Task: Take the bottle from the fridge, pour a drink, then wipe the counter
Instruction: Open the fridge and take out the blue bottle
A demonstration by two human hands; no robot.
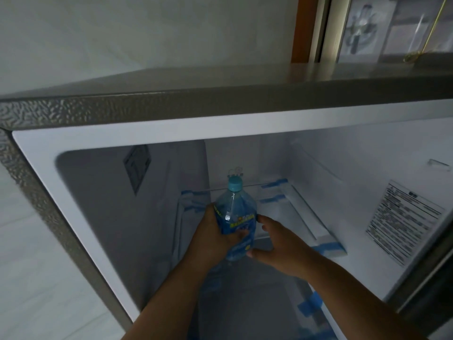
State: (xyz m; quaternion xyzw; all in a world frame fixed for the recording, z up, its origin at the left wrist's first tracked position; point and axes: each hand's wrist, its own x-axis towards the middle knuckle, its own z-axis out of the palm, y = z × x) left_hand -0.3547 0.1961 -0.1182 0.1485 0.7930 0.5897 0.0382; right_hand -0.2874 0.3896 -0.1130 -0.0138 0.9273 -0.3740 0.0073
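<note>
A clear blue plastic bottle [235, 212] with a light blue cap and a blue label stands upright inside the open fridge [98, 153], in front of a glass shelf. My left hand [213, 239] is wrapped around the bottle's left side, fingers across the label. My right hand [279, 244] touches the bottle's right side, thumb near its base and fingers spread along it. The bottle's bottom is hidden behind my hands.
The fridge interior is white, with a glass shelf [289, 212] taped in blue and a printed sticker [402, 219] on the right wall. The fridge's grey top [220, 82] runs across above. A white wall lies to the left, a window frame [316, 28] at upper right.
</note>
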